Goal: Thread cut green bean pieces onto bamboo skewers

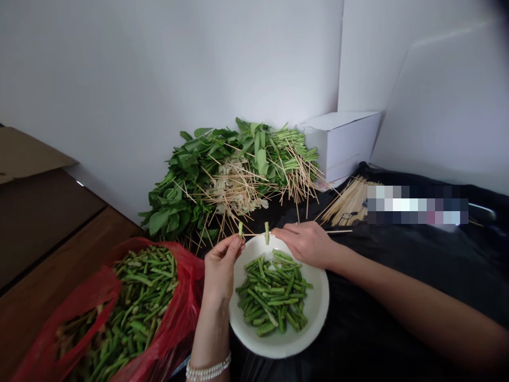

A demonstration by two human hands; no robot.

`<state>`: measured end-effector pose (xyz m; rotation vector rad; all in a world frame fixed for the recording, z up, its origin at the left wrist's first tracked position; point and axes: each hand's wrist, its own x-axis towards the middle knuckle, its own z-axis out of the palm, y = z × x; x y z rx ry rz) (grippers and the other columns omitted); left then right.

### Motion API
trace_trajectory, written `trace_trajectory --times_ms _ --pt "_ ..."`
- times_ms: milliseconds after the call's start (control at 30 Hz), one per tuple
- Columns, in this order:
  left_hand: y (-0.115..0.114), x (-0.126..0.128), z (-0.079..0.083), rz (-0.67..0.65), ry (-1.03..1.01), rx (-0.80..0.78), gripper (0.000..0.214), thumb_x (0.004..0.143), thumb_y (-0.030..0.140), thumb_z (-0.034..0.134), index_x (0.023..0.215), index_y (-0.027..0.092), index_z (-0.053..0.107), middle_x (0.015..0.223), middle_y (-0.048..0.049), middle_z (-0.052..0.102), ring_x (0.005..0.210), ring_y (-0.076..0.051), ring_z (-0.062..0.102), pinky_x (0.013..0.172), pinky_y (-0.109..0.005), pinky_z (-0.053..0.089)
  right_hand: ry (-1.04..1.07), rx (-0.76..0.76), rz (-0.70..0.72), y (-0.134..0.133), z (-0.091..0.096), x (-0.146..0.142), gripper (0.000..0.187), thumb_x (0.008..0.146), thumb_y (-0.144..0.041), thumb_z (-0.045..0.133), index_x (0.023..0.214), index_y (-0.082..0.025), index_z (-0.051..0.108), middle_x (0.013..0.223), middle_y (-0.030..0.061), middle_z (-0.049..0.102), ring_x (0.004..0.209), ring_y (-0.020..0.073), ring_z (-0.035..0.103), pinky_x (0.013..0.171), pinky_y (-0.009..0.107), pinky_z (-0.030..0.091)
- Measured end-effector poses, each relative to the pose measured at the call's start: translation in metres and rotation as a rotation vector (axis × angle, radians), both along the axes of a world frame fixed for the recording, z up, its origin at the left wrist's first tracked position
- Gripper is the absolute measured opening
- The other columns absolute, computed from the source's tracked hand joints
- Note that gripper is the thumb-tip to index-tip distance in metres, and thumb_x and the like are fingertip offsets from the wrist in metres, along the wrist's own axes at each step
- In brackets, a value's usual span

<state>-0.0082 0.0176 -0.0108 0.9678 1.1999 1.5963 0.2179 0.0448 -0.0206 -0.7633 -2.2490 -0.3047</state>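
Observation:
Between finger and thumb, my left hand (225,263) pinches a short green bean piece (240,229) at the tip of a thin wooden skewer (339,232). My right hand (306,243) is closed around that skewer, whose blunt end sticks out to the right. Another bean piece (266,233) is threaded crosswise on the skewer, just left of my right fingertips. Both hands are held over the far rim of a white bowl (279,348). Many cut green bean pieces (278,291) lie in the bowl.
A red plastic bag (190,281) full of cut beans stands at the left. Behind the bowl are skewered leafy greens (169,209), pale skewered pieces (234,183) and skewered green stems (292,146). Loose skewers (352,199) lie right of them, near a white box (345,146). Black plastic (397,270) covers the surface.

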Motion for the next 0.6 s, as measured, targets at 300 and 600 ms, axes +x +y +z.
trace_trajectory --times_ms 300,600 --pt "-0.0066 0.0069 0.0071 -0.145 -0.021 -0.091 0.027 0.054 0.031 0.089 0.073 0.016 0.078 0.070 -0.0019 0.073 0.063 -0.008 0.061 0.068 -0.020 0.050 -0.003 -0.013 0.038 0.0001 -0.0021 -0.0006 0.028 0.096 -0.018 0.038 0.106 -0.016 0.064 0.072 0.0005 0.060 0.061 0.0110 0.052 0.056 0.025 0.033" --pt "-0.0076 0.0005 0.0042 -0.343 0.617 -0.009 0.020 0.074 0.023 0.074 0.093 0.022 0.078 0.089 -0.0047 0.074 0.077 -0.016 0.064 0.074 -0.028 0.049 -0.015 0.066 0.025 -0.0004 -0.0001 -0.0011 0.027 0.097 -0.021 0.040 0.105 -0.015 0.065 0.072 0.0009 0.060 0.059 0.0110 0.050 0.055 0.026 0.031"
